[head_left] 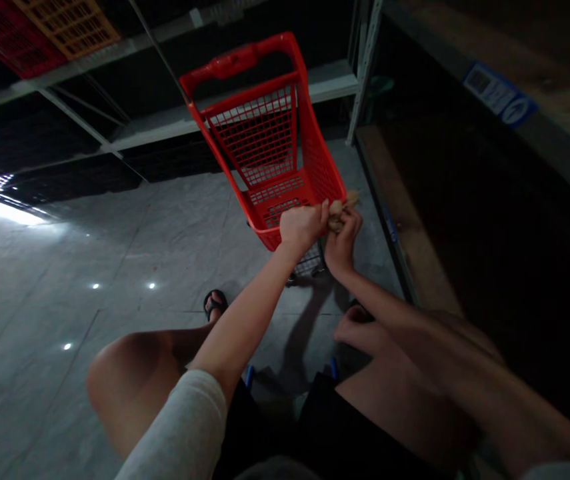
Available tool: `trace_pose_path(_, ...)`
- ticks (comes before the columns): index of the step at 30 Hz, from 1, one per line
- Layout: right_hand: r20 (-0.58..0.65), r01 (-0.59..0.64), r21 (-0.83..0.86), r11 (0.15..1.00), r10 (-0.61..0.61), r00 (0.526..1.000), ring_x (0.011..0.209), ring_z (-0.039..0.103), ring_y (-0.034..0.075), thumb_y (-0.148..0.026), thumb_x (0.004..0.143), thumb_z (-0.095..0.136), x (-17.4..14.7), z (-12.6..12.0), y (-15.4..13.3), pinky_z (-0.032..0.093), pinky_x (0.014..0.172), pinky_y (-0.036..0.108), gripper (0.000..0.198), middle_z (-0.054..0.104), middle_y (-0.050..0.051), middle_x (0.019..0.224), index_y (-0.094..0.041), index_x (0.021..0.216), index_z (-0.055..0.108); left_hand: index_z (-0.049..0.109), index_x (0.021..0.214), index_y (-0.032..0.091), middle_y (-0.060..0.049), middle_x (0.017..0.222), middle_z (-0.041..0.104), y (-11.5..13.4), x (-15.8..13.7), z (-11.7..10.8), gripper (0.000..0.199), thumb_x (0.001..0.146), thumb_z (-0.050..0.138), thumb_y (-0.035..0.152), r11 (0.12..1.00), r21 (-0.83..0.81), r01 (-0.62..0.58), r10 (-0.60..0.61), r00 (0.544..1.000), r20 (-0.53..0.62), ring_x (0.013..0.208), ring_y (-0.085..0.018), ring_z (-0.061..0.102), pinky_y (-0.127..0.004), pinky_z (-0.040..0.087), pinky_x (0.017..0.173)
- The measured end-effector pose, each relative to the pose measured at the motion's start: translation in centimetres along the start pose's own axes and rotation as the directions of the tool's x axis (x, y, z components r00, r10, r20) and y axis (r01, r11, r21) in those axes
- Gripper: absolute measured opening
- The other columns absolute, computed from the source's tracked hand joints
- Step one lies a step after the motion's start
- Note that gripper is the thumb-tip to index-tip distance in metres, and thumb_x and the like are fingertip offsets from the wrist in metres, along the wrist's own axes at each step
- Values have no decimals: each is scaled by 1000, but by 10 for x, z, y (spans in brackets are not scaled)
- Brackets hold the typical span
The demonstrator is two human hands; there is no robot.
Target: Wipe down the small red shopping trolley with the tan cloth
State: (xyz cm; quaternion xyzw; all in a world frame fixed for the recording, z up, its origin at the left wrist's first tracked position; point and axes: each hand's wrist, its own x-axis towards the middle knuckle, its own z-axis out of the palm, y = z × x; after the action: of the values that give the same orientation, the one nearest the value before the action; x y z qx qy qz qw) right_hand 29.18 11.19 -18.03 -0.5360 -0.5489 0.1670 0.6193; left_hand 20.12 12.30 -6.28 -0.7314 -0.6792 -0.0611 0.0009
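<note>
My left hand (pixel 303 225) is closed in a fist over the near rim of a red shopping cart (pixel 322 160), its thumb side against a small tan, lumpy bundle (pixel 335 208). From the right, the fingers of my right hand (pixel 342 243) curl round the same bundle, whose frayed-looking end sticks out past them. Blur and low light hide what kind of thing it is. The cart's basket shows only its bare grid walls and floor, and its handle points away from me. Whether my left fist also touches the cart rim, I cannot tell.
Metal shelving (pixel 155 133) runs behind the cart, with red and yellow crates (pixel 79 27) at the top left. Close on my right stands a dark shelf with a wooden board (pixel 415 227) and a blue label (pixel 499 95). My bent knees flank the grey floor (pixel 129 267).
</note>
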Motion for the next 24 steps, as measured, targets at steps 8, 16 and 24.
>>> trace_pose_path(8, 0, 52, 20, 998, -52, 999, 120, 52, 22, -7, 76, 46, 18, -19, 1, 43, 113, 50, 38, 54, 9, 119, -24, 109, 52, 82, 95, 18, -17, 88, 79, -7, 0, 7, 67, 108, 24, 51, 999, 9, -49, 49, 998, -40, 87, -30, 77, -33, 50, 71)
trace_pose_path(16, 103, -126, -56, 990, 131, 986, 110, 52, 21, -2, 64, 44, -6, -8, 8, 49, 105, 45, 43, 46, 10, 116, -23, 102, 46, 81, 94, 18, -17, 89, 79, -7, 4, 14, 66, 108, 25, 49, 997, 13, -81, 82, 994, -68, 87, -30, 77, -33, 48, 69)
trace_pose_path(24, -83, 104, -34, 994, -107, 991, 116, 53, 21, -6, 80, 49, 31, -15, -20, 46, 109, 45, 33, 48, 8, 118, -26, 106, 52, 81, 96, 18, -17, 89, 79, -2, 10, 11, 67, 108, 22, 48, 992, 20, -121, 121, 992, -29, 87, -30, 77, -32, 48, 69)
